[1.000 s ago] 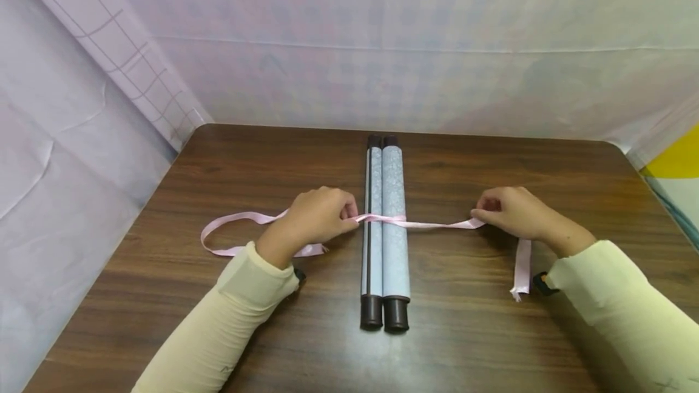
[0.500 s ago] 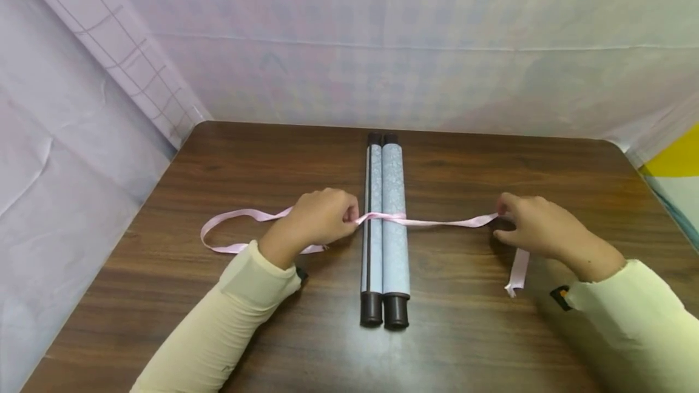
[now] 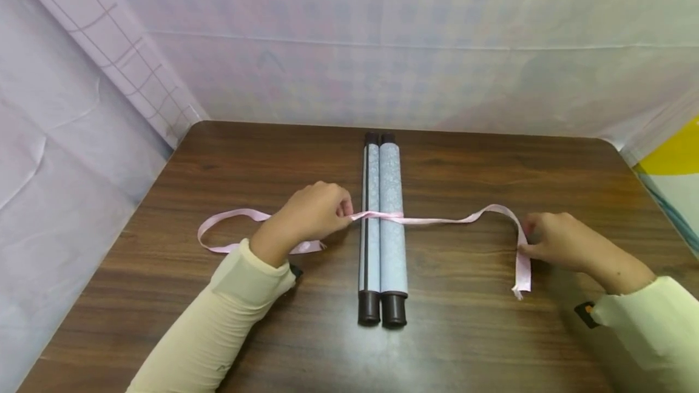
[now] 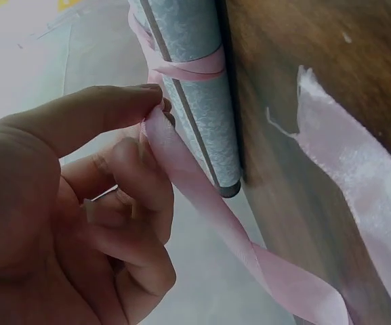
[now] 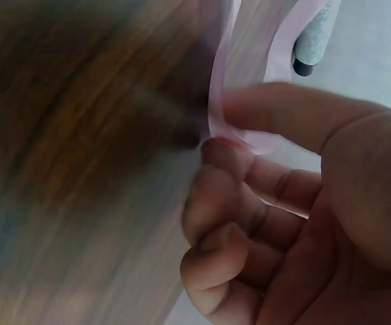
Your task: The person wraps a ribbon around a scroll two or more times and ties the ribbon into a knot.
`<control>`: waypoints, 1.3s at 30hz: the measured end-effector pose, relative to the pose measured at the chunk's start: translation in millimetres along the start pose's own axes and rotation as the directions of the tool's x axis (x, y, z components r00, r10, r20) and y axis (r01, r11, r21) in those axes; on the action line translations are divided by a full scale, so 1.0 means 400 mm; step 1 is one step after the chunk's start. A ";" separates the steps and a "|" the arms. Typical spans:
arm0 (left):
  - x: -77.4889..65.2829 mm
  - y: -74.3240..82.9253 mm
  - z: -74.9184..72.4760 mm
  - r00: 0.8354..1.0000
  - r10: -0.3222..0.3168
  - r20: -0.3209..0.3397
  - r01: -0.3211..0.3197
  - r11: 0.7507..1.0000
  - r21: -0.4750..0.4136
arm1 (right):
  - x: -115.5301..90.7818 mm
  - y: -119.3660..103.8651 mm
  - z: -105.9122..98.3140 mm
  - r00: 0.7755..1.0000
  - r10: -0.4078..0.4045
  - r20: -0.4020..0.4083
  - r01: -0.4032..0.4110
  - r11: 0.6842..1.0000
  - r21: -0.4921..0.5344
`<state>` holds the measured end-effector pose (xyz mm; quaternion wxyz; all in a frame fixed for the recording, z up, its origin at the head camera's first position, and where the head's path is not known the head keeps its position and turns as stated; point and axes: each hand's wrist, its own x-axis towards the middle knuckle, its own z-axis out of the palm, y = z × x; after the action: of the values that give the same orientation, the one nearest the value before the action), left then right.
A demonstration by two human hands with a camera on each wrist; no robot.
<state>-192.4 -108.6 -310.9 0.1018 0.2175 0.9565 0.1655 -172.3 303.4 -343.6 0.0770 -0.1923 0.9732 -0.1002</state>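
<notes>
Two rolled scrolls [image 3: 392,247] lie side by side, pale blue with dark brown end knobs, a pink ribbon [image 3: 431,221] crossing their middle. Just left of them, my left hand [image 3: 311,214] pinches the ribbon between thumb and finger; its other fingers curl below in the left wrist view. My right hand [image 3: 568,244] is well to the right, its thumb and index finger at the ribbon near its frayed end. In the right wrist view the ribbon [image 5: 217,101] passes between that thumb and index fingertip, partly hidden and blurred. The ribbon bows slackly there.
Everything lies on a dark wood-grain table [image 3: 464,344]. Left of the scrolls the ribbon's other length makes a loose loop under the left forearm. A pale patterned sheet [image 3: 349,41] hangs behind the far edge, with a yellow patch [image 3: 674,153] at the right.
My right hand loosened its pinch on the ribbon and moved right and nearer, along to its end. The ribbon's right length went from taut to an arch. My left hand stayed almost still.
</notes>
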 end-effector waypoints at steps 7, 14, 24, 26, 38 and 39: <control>0.002 0.003 -0.005 0.996 0.028 -0.090 -0.024 0.999 0.043 | 0.036 0.002 -0.015 1.000 -0.028 0.013 0.028 0.999 0.019; 0.006 0.015 -0.007 0.990 0.058 -0.128 -0.063 0.997 -0.040 | 0.108 -0.024 -0.058 0.990 -0.002 -0.141 0.005 1.000 0.024; 0.008 0.025 0.005 0.990 0.101 -0.102 -0.115 0.982 -0.148 | 0.253 -0.157 -0.123 0.896 -0.066 -0.440 0.103 0.993 0.061; 0.010 0.030 0.009 0.986 0.124 -0.112 -0.141 0.976 -0.166 | 0.279 -0.185 -0.129 0.905 -0.095 -0.414 0.142 0.986 0.085; 0.015 0.049 0.019 0.974 0.199 -0.109 -0.218 0.955 -0.201 | 0.356 -0.324 -0.104 0.878 -0.318 -0.359 0.386 0.912 0.138; 0.015 0.050 0.020 0.975 0.197 -0.107 -0.215 0.956 -0.198 | 0.360 -0.332 -0.101 0.868 -0.334 -0.367 0.408 0.902 0.143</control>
<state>-188.0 -86.8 -311.8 0.0651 0.2969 0.9095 0.2836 -263.9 133.5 -290.7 -0.0894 -0.3473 0.8996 -0.2491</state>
